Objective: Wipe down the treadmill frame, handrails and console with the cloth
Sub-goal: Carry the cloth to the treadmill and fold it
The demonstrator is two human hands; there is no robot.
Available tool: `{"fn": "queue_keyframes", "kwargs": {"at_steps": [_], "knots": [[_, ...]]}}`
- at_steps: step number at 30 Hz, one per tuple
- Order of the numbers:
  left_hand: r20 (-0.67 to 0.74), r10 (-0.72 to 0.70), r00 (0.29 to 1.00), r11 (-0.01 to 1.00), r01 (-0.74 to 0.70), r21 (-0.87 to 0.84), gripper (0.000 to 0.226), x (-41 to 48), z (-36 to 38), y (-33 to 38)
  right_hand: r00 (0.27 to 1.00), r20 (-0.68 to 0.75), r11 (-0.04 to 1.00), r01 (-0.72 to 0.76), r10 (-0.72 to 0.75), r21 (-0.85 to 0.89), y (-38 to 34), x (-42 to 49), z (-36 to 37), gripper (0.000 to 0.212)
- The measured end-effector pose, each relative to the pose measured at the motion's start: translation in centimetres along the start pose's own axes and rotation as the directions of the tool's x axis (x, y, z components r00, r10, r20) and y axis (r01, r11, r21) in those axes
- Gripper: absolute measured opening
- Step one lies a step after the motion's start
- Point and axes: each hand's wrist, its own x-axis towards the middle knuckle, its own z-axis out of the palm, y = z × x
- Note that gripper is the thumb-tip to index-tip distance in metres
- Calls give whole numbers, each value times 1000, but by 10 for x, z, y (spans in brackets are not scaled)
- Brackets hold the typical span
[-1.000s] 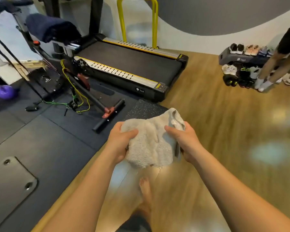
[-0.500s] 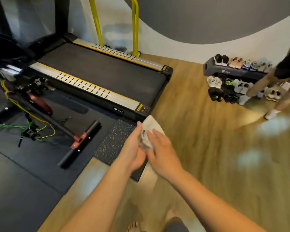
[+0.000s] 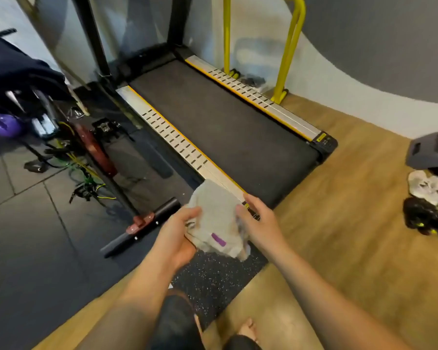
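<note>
A grey-white cloth (image 3: pixel 216 218) with a small purple tag hangs between my two hands, just above the near left corner of the treadmill. My left hand (image 3: pixel 180 236) grips its left edge from below, thumb on top. My right hand (image 3: pixel 259 223) holds the right edge with fingers curled over it. The treadmill (image 3: pixel 225 127) lies ahead: a black belt flanked by silver side rails (image 3: pixel 177 140) with yellow trim and slots. Its black uprights (image 3: pixel 96 46) rise at the far end. The console is out of view.
A yellow tubular frame (image 3: pixel 288 46) stands beyond the treadmill's right rail. Left, on black floor mats, lies a rig with a black bar (image 3: pixel 142 226), cables and a purple ball (image 3: pixel 4 125). A speckled mat (image 3: pixel 213 279) lies under my hands. Shoes and a grey rack (image 3: pixel 430 152) are right.
The view has closed in on the treadmill's near left corner. The cloth, bunched between my hands half a second ago, is now spread wider between them.
</note>
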Motion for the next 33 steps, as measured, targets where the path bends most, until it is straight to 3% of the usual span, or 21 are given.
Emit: {"fn": "queue_keyframes", "kwargs": {"at_steps": [4,7,12,16,18,20,23,26,28,30,33], "knots": [[-25,-15,1000,999,14,-50,32,44,21,38,986,149,998,67,-68,12,-44,78,5,47],[-2,-41,999,996,41,-75,35,93,31,73,987,125,995,97,-96,-4,-63,138,9,38],[82,-73,994,985,84,-151,49,174,67,150,993,116,993,43,-30,-108,-105,222,-11,64],[95,-67,993,984,82,-161,39,222,98,208,990,110,972,-57,84,-227,-151,284,-32,70],[109,-33,993,985,51,-162,40,236,115,228,973,122,950,-156,195,-271,-165,314,-46,58],[110,-30,993,984,49,-172,46,250,133,242,952,163,957,-229,258,-178,-176,336,-64,37],[105,-67,992,982,84,-171,50,279,156,260,951,212,974,-228,227,-20,-186,373,-95,19],[106,-49,993,994,59,-93,38,313,178,277,936,279,950,-266,214,165,-183,416,-125,20],[96,-15,995,1000,12,27,24,341,194,292,947,246,929,-270,208,254,-180,454,-139,23],[59,7,998,983,-18,184,17,373,216,310,969,184,949,-207,166,237,-183,500,-151,23],[30,17,999,937,-27,349,35,427,257,336,977,195,982,-111,80,152,-193,578,-171,25]]}}
